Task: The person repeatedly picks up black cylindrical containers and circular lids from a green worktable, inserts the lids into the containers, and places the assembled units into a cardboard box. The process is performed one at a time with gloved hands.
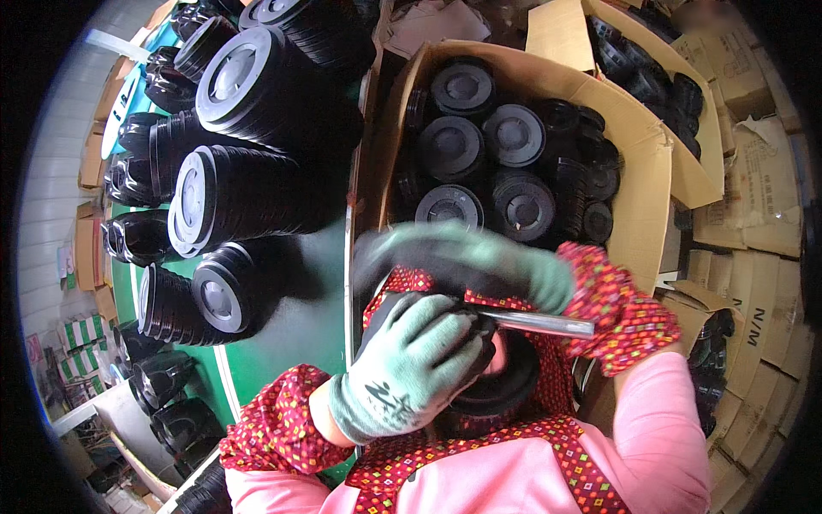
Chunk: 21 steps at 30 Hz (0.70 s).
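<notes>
Left hand [409, 364] grips black round part [505, 385] — right hand [462, 257], blurred, clutches metal tool [539, 323] above it.

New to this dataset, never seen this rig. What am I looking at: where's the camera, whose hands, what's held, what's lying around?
One picture, from a fisheye camera on a person's head, looking down; edges bend toward the rim. No robot. Both hands wear green gloves with red patterned sleeve covers. The left hand grips a round black plastic part against the lap. The right hand, blurred, holds a metal blade-like tool across it. Ahead, an open cardboard box holds stacked black round parts. To the left, a green table carries rows of similar stacks.
</notes>
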Motion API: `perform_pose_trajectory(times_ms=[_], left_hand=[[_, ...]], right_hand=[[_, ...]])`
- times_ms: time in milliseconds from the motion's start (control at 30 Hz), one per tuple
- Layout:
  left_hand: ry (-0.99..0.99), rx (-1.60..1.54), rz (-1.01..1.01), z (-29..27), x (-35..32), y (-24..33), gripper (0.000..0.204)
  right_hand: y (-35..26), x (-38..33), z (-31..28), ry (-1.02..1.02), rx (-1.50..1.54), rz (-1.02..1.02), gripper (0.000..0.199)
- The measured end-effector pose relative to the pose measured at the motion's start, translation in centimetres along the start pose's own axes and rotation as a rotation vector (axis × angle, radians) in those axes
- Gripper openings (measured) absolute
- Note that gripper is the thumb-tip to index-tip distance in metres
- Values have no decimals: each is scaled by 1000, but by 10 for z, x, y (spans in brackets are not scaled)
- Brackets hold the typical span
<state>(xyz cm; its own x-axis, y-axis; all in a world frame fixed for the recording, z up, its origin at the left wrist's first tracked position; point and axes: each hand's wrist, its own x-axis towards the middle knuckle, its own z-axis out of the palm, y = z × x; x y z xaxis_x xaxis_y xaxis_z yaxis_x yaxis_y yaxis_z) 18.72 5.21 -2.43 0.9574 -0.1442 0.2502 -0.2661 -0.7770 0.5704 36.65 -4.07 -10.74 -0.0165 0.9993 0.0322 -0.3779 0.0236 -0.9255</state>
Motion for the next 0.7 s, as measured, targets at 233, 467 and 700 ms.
perform_pose_trajectory(times_ms=[233,467,700], left_hand=[[102,-11,154,6,52,34,40],[-300,-213,-85,44,74,28,45],[-144,-553,206,29,54,14,45]], right_hand=[[31,21,10,-420,119,-27,34],[43,16,7,-371,14,-283,26],[58,-5,4,-166,-289,-570,28]])
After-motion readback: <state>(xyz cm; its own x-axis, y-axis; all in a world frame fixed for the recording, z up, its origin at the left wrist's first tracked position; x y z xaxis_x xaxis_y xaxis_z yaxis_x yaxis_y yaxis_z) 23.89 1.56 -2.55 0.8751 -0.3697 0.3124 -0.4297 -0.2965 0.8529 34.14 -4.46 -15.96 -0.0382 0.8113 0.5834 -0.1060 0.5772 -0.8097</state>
